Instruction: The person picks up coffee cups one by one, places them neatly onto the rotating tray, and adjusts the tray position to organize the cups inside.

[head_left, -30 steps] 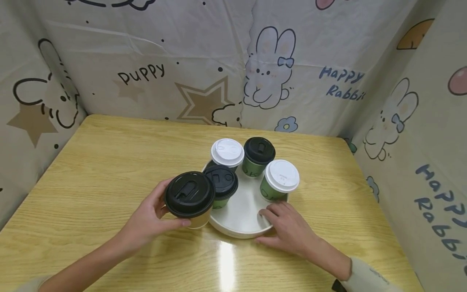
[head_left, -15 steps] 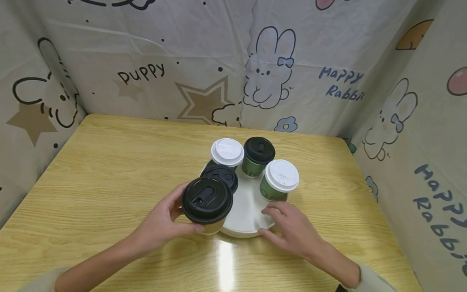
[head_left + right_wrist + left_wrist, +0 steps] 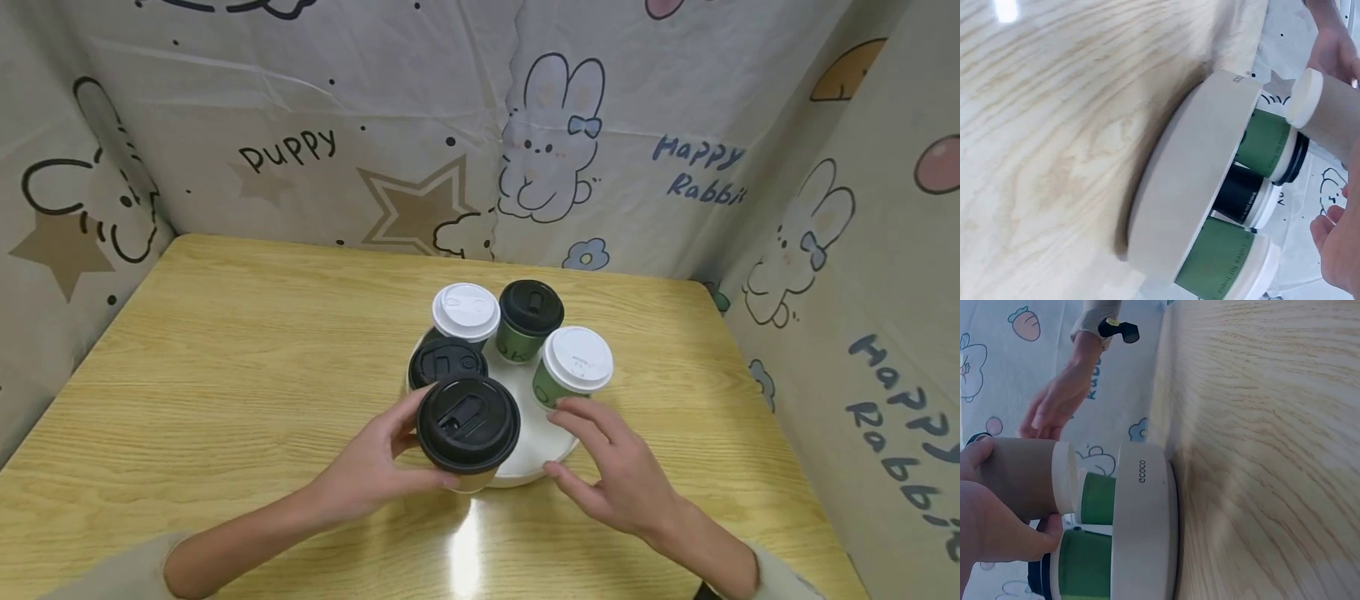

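Head view: left hand (image 3: pixel 375 471) grips a tan cup w/ black lid (image 3: pixel 468 422), held above the near rim of the white tray (image 3: pixel 536 454); right hand (image 3: pixel 626 479) hovers beside it, fingers spread & relaxed, holding nothing. L-wrist view alone shows the cup's base clear of the tray floor and "ecoco" on the tray wall (image 3: pixel 1147 506). Four lidded cups stand on the tray, near the far-right corner of the wooden surface (image 3: pixel 225 358). Cartoon-print cloth (image 3: pixel 315 125) walls the room.

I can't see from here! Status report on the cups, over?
Left hand grips tan black-lidded cup, held above white tray edge. Right hand open, off tray. Four lidded cups crowd tray.
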{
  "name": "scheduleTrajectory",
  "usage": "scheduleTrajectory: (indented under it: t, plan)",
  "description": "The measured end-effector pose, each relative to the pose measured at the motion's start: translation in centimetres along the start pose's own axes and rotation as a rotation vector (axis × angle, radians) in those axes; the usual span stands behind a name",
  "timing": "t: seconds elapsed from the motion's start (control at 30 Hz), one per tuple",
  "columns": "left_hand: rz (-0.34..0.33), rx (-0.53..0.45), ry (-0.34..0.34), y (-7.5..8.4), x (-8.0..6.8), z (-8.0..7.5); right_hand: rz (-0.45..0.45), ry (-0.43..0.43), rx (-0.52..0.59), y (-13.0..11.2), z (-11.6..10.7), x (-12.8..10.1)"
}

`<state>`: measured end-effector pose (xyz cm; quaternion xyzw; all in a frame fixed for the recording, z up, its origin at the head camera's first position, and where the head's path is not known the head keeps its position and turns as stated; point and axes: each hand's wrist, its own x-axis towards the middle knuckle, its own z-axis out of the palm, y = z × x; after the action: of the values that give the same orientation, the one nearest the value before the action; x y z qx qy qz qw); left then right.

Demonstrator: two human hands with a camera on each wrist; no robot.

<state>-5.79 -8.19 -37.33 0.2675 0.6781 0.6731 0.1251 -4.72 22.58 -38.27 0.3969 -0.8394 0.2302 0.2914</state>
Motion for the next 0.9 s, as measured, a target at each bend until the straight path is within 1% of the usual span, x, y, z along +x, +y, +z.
scheduleTrajectory:
  t: [0.2, 0.33, 0.43, 0.53, 0.77, 0.9]
  plan:
    - [-0.006, -0.016, -0.007, -0.2, 0.8, 0.8, -0.124, 0.114, 0.038, -0.4, -0.4, 1.4]
    - [-0.01, -0.019, -0.008, -0.7, 1.3, 1.4, -0.217, 0.149, 0.074, -0.7, -0.6, 2.1]
    - [-0.007, -0.025, -0.011, -1.1, 1.6, 1.9, -0.266, 0.14, 0.085, -0.7, -0.7, 2.4]
    - [-0.013, -0.022, -0.01, -1.4, 1.9, 2.5, -0.296, 0.116, 0.084, -0.7, -0.8, 2.4]
    - [-0.034, -0.02, -0.003, -1.7, 2.8, 3.7, -0.325, 0.077, 0.038, -0.3, -0.7, 2.1]
    - [-0.019, 0.002, 0.007, -1.9, 3.2, 4.4, -0.322, 0.068, 0.016, -0.1, -0.7, 1.9]
